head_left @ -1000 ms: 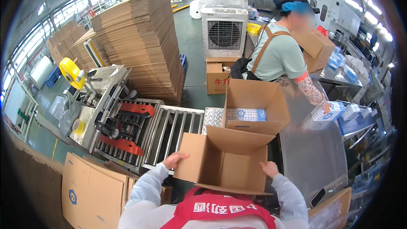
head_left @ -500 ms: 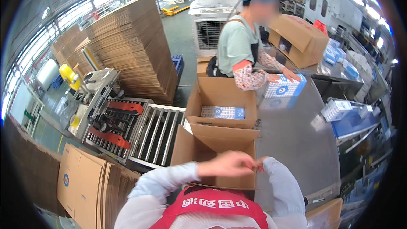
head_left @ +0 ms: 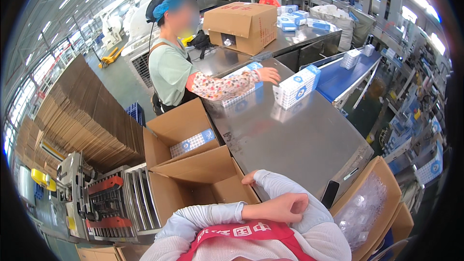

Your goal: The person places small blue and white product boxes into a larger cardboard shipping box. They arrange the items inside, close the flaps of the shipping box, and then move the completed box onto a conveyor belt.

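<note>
At the grey steel bench's [head_left: 299, 137] left edge, the farther brown cardboard carton [head_left: 181, 120] holds one blue-patterned white box [head_left: 192, 144], the nearer carton [head_left: 193, 170] shows none, similar boxes [head_left: 296, 88] stand on the bench, the left hand [head_left: 279, 208] curls at the pale-blue sleeve [head_left: 282, 186] and the right hand [head_left: 249, 178] is beside that carton, both grips impossible to tell.

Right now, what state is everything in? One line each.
Near carton: open, nothing visible inside
Far carton: open, blue-and-white pack lying inside
Lower-right carton: open, clear plastic items inside
Phone: lying down, screen dark
Blue conveyor: packs on it; can't tell if running
Cardboard stack: flat, piled high
Left hand: curled, over right sleeve; grip unclear
Right hand: at near carton's edge; grip unclear
</note>
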Action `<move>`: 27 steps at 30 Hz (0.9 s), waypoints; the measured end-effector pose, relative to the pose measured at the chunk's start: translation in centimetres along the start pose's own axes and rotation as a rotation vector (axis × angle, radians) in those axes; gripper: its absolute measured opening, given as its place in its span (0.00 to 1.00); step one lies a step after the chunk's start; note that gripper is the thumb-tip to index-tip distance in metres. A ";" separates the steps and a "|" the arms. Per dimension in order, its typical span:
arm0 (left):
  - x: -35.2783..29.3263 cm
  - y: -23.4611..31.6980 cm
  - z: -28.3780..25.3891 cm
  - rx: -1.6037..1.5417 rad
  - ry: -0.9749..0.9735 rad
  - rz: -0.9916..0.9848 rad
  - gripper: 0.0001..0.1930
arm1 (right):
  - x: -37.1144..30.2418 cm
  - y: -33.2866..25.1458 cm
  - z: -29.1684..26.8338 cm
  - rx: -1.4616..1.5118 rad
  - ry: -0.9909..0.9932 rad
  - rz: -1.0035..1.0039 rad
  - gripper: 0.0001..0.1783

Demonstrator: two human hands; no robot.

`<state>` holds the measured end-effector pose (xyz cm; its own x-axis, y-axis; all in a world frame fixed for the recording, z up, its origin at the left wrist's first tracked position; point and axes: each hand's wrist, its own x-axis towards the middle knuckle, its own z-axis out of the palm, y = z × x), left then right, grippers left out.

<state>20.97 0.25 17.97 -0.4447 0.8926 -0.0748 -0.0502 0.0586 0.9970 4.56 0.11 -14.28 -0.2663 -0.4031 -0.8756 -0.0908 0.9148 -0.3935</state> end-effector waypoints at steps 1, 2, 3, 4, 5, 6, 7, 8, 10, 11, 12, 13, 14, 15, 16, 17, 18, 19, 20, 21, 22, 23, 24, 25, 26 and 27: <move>-0.2 0.2 0.0 -0.039 -0.015 -0.010 0.12 | 0.0 -0.5 0.0 -0.037 -0.016 -0.016 0.24; -0.4 0.5 -0.2 -0.006 -0.005 -0.024 0.12 | 0.0 -1.1 -0.1 -0.076 -0.032 -0.035 0.25; -0.7 1.2 -0.2 0.020 -0.001 -0.036 0.12 | 0.5 -1.0 0.1 -0.060 -0.031 -0.045 0.26; -0.4 1.5 -0.2 0.041 -0.025 -0.031 0.12 | 1.1 0.6 0.0 -0.023 -0.020 -0.031 0.27; -0.1 1.5 -0.1 0.036 -0.039 -0.022 0.13 | 1.6 2.2 0.1 0.014 -0.010 -0.017 0.27; -0.5 1.3 -0.3 0.035 -0.008 -0.027 0.13 | 1.4 1.5 0.1 -0.018 -0.015 -0.041 0.28; -0.9 1.0 -0.6 0.034 0.031 -0.034 0.14 | 1.0 0.4 0.0 -0.056 -0.024 -0.070 0.28; -1.2 0.0 -1.0 0.059 0.086 -0.043 0.15 | 0.6 -0.8 0.0 -0.093 -0.031 -0.098 0.28; -0.7 -1.2 -1.1 0.104 0.148 -0.035 0.17 | 0.8 -0.1 -0.3 -0.080 -0.025 -0.010 0.28; -0.7 -1.6 -0.6 0.067 0.153 -0.005 0.17 | 0.8 0.2 -0.3 -0.069 -0.022 0.036 0.28; -0.6 -1.1 -0.4 0.031 0.142 0.026 0.18 | 0.6 1.5 -0.1 -0.045 -0.025 0.053 0.28; -1.0 0.1 0.0 0.002 0.130 0.047 0.18 | 0.4 1.6 0.2 -0.029 -0.023 0.038 0.28; -1.5 1.6 -0.1 0.043 0.106 0.011 0.18 | 0.4 1.4 0.2 -0.022 -0.016 0.009 0.28; -2.0 1.7 -0.4 0.068 0.116 0.015 0.18 | 0.4 0.9 0.3 -0.023 -0.012 -0.016 0.28; -2.3 1.6 -0.6 0.087 0.119 0.019 0.18 | 0.6 0.5 0.5 -0.021 -0.013 -0.039 0.28; -2.1 1.2 -0.7 0.104 0.103 0.033 0.18 | 0.6 0.9 0.6 -0.005 -0.004 -0.044 0.28; -1.8 0.5 -0.8 0.017 0.059 -0.013 0.18 | 0.4 0.7 0.3 -0.003 0.011 -0.057 0.28; -1.6 -0.3 -1.1 -0.059 0.007 -0.091 0.18 | 0.3 0.6 0.2 0.001 0.022 -0.067 0.28; -1.5 -1.6 -1.1 -0.001 0.021 -0.045 0.17 | 0.1 0.5 0.0 0.009 0.030 -0.069 0.28; -1.5 -1.9 -1.0 0.054 0.043 0.004 0.17 | 0.1 0.5 0.1 0.017 0.036 -0.072 0.28; -1.4 -2.1 -0.8 0.052 0.051 0.035 0.17 | 0.0 0.5 0.2 0.026 0.043 -0.069 0.28; -1.6 -2.1 -0.6 0.049 0.063 0.065 0.17 | -0.1 0.7 0.2 0.032 0.042 -0.068 0.28; -1.8 -1.6 -0.5 0.050 0.080 0.099 0.17 | 0.0 0.6 0.2 0.038 0.050 -0.065 0.28; -2.0 -0.7 -0.6 0.043 0.052 0.081 0.17 | 0.0 0.7 0.2 0.043 0.051 -0.063 0.28; -2.3 0.4 -0.6 0.034 0.029 0.061 0.18 | 0.1 0.6 0.4 0.050 0.050 -0.061 0.28; -2.4 0.9 -0.8 0.025 0.009 0.040 0.18 | 0.2 0.7 0.5 0.056 0.047 -0.058 0.28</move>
<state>21.27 -2.15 19.00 -0.4540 0.8903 -0.0351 -0.0099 0.0343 0.9994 4.96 0.69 -14.90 -0.3075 -0.4521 -0.8373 -0.0537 0.8868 -0.4591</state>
